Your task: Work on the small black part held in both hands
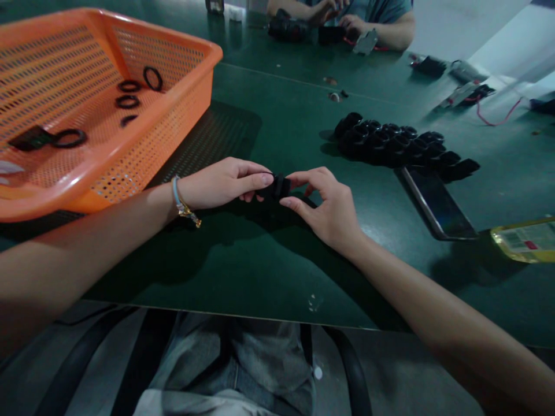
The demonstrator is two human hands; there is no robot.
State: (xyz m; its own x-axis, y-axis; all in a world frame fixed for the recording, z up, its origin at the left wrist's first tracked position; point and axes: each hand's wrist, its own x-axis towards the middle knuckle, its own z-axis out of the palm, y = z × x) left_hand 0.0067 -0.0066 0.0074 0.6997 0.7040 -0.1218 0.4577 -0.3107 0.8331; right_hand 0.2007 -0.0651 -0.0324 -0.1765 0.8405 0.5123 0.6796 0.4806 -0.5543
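Note:
Between my two hands, above the green table [260,271], is a small black part [281,186]. My left hand [225,184] pinches its left end between thumb and fingers. The thumb and fingertips of my right hand [329,208] close on its right end. An orange basket [191,107] on the left holds several black rings [152,78] and a dark block-shaped piece [30,138]. To the right of my hands, several black cylindrical parts [390,138] stand packed together in rows.
A phone [440,202] lies beside the black parts, with a yellow-edged package [526,240] at the right edge. Across the table another person's hands [353,23] work near black devices. Wired parts [463,95] lie at the back right.

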